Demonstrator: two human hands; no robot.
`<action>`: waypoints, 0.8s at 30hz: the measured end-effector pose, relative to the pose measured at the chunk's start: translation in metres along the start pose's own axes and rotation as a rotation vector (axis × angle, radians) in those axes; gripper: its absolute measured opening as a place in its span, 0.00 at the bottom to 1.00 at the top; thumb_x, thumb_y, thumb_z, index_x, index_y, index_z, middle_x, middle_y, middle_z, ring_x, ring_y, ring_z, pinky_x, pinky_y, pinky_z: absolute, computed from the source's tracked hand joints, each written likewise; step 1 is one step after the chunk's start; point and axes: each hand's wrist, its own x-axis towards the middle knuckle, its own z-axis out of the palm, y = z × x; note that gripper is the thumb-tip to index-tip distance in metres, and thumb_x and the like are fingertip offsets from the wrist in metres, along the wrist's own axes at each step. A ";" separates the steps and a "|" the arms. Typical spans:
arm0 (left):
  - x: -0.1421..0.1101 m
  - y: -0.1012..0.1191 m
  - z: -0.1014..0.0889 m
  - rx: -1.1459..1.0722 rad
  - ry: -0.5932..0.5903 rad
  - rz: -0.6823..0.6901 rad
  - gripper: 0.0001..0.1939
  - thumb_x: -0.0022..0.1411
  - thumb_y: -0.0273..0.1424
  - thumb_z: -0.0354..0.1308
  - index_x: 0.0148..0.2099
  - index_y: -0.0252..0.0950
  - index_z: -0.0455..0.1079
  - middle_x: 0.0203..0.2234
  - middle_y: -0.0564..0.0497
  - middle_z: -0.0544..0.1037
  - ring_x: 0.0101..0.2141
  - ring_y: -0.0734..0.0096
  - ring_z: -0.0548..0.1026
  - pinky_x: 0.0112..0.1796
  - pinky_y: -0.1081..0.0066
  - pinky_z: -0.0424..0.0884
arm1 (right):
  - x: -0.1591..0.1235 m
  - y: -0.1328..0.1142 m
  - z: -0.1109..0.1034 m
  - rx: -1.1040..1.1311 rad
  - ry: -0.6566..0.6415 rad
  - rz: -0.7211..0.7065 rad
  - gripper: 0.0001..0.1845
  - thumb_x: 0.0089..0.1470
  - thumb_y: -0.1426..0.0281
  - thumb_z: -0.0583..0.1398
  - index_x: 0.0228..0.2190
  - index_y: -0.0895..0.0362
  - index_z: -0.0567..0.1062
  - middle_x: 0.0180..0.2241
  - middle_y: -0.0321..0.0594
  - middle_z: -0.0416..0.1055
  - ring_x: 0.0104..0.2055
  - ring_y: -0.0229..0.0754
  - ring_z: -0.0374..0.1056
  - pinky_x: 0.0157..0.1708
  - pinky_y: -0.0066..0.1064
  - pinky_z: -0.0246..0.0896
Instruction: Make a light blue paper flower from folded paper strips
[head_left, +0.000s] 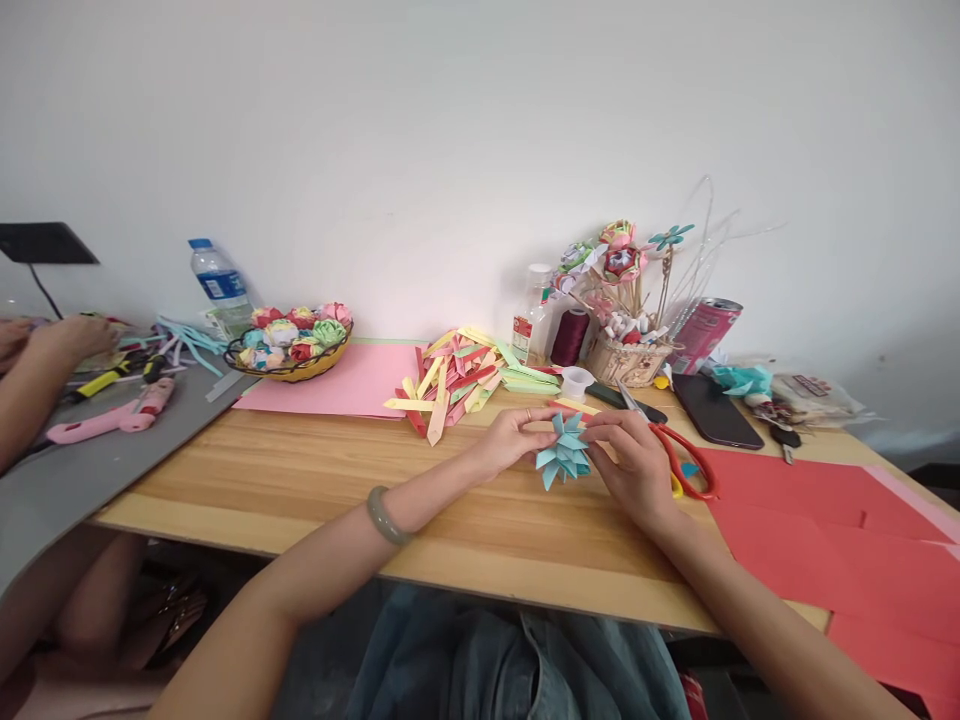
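Note:
Between both hands, just above the wooden table (360,500), is a blue folded-paper flower (562,458) with pointed petals. My left hand (506,443) pinches its left side between thumb and fingers. On its right side, my right hand (630,460) grips the petals with closed fingers, some of them hidden behind the paper. Red-handled scissors (694,465) lie right beside my right hand, partly covered by it. Behind the hands is a heap of folded paper strips (457,380) in pink, yellow, red and green.
A yellow basket of paper flowers (300,370) rests by pink sheets (330,385). At the back stand a pot of paper flowers (630,355), a thread spool (570,337) and a can (705,335). Red sheets (825,520) and a phone (716,410) lie right. A co-worker's hand (71,340) is left.

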 end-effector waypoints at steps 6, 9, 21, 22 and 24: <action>0.004 -0.007 -0.002 0.123 0.113 0.122 0.14 0.49 0.35 0.62 0.36 0.30 0.71 0.28 0.48 0.74 0.27 0.73 0.71 0.30 0.71 0.68 | 0.002 -0.008 -0.004 0.132 -0.081 0.180 0.04 0.50 0.71 0.57 0.31 0.53 0.71 0.32 0.40 0.70 0.36 0.44 0.66 0.36 0.37 0.61; 0.003 -0.004 -0.001 0.221 0.209 0.236 0.08 0.51 0.29 0.60 0.35 0.32 0.71 0.32 0.48 0.73 0.30 0.73 0.71 0.32 0.72 0.68 | 0.006 -0.014 -0.005 0.217 -0.123 0.357 0.06 0.53 0.66 0.55 0.32 0.55 0.70 0.30 0.40 0.70 0.30 0.41 0.65 0.29 0.33 0.61; -0.003 0.003 0.004 0.472 0.278 0.409 0.05 0.48 0.23 0.61 0.30 0.36 0.73 0.33 0.51 0.67 0.36 0.71 0.69 0.31 0.74 0.70 | 0.007 0.001 0.004 0.575 -0.360 0.717 0.13 0.54 0.61 0.57 0.33 0.60 0.71 0.32 0.38 0.70 0.34 0.38 0.68 0.34 0.34 0.65; -0.002 0.002 0.004 0.469 0.282 0.409 0.05 0.47 0.23 0.62 0.29 0.36 0.72 0.32 0.51 0.67 0.36 0.71 0.68 0.32 0.73 0.70 | 0.005 0.003 0.005 0.588 -0.375 0.724 0.13 0.55 0.63 0.56 0.38 0.60 0.70 0.37 0.40 0.70 0.37 0.39 0.68 0.36 0.36 0.65; 0.001 -0.001 0.003 0.451 0.285 0.409 0.04 0.47 0.24 0.62 0.28 0.35 0.70 0.31 0.51 0.67 0.35 0.71 0.69 0.34 0.71 0.70 | 0.003 0.007 0.007 0.605 -0.396 0.737 0.15 0.57 0.65 0.55 0.45 0.59 0.68 0.44 0.42 0.67 0.41 0.41 0.67 0.39 0.40 0.65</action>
